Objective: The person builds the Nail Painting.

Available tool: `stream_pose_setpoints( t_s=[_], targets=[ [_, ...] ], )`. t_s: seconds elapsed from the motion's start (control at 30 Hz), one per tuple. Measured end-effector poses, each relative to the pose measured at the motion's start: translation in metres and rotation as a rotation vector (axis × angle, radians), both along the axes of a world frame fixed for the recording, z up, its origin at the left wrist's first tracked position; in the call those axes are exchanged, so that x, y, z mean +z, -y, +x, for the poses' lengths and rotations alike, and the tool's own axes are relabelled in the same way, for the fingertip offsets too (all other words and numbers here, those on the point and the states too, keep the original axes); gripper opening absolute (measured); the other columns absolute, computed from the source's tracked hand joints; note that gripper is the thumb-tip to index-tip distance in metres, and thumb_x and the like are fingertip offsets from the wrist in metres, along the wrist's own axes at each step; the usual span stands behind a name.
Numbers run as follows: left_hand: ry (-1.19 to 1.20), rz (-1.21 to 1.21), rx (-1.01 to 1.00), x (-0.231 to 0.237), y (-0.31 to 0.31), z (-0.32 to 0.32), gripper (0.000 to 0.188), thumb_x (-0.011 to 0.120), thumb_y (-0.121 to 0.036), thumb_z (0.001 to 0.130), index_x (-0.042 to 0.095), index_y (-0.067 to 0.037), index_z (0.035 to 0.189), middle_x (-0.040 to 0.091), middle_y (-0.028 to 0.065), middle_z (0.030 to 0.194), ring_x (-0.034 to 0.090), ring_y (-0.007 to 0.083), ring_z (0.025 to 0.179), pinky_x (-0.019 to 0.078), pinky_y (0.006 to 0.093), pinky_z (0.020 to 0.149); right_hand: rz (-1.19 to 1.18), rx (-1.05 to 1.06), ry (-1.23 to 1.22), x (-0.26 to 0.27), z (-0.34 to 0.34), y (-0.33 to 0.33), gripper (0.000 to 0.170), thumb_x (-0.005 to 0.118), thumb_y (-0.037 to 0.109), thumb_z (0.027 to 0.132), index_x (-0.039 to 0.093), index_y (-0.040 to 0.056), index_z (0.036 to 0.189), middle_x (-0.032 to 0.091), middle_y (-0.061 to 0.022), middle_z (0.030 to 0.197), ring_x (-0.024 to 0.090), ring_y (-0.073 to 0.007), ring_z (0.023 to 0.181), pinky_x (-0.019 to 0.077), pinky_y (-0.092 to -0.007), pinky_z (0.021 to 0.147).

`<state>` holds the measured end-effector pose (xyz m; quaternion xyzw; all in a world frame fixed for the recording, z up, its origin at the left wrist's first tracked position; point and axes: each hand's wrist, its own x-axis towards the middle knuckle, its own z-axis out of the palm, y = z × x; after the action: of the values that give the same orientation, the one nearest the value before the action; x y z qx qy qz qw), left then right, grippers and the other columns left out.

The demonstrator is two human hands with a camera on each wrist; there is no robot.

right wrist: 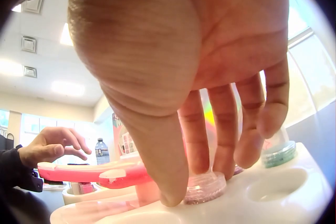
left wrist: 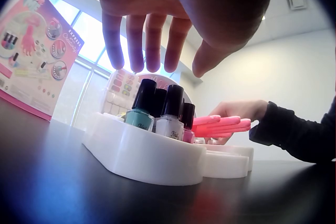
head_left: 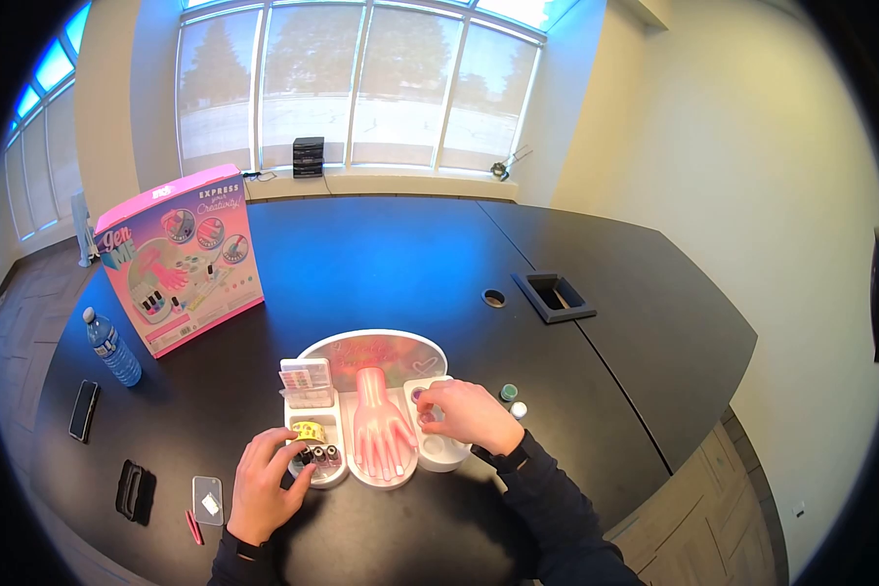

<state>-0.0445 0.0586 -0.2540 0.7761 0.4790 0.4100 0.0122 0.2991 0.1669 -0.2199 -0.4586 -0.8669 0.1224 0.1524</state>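
A white nail-art station [head_left: 386, 477] stands at the table's front, bearing a pink model hand [head_left: 376, 430] in its middle. My right hand [head_left: 464, 415] pinches a small clear jar of pale pink glitter [right wrist: 206, 188] between thumb and fingers, low at the station's right-hand wells. A jar with green glitter [right wrist: 279, 154] sits in another well beyond it. My left hand [head_left: 264, 485] hovers with relaxed fingers above the left compartment. Nail polish bottles [left wrist: 170, 116] with black caps stand there, teal, white and pink, near a yellow roll [head_left: 309, 432].
Right of the station are a green-topped jar [head_left: 508, 393] and a white-topped jar [head_left: 519, 410]. At left stand a pink product box [head_left: 181, 259] and a water bottle [head_left: 114, 349]. A phone [head_left: 84, 410], black case [head_left: 133, 488], clear box [head_left: 207, 500] and pink tweezers [head_left: 194, 527] lie nearby.
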Motion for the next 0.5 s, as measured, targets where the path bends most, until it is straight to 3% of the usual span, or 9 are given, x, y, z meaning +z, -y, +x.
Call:
stream_pose_setpoints(
  t_s=[0.3, 0.5],
  targets=[
    [0.017, 0.009, -0.005, 0.0, -0.001, 0.002, 0.035, 0.088, -0.005, 0.08, 0.073, -0.002, 0.111, 0.071, 0.0163, 0.125, 0.069, 0.0396, 0.118, 0.0571, 0.0484, 0.101, -0.046, -0.002, 0.002, 0.005, 0.001, 0.0, 0.021, 0.086, 0.024, 0.087, 0.077, 0.0118, 0.101, 0.075, -0.0069, 0.101, 0.074, -0.031, 0.095, 0.0589, -0.0446, 0.083],
    [0.008, 0.005, 0.0, 0.0, 0.0, 0.002, 0.036, 0.088, -0.005, 0.079, 0.072, -0.002, 0.112, 0.071, 0.016, 0.125, 0.069, 0.0398, 0.118, 0.0569, 0.0488, 0.1, -0.049, -0.038, -0.113, 0.013, 0.021, -0.007, 0.027, 0.089, 0.023, 0.086, 0.079, 0.0071, 0.106, 0.078, -0.0097, 0.101, 0.074, -0.029, 0.092, 0.059, -0.0417, 0.082]
  ],
)
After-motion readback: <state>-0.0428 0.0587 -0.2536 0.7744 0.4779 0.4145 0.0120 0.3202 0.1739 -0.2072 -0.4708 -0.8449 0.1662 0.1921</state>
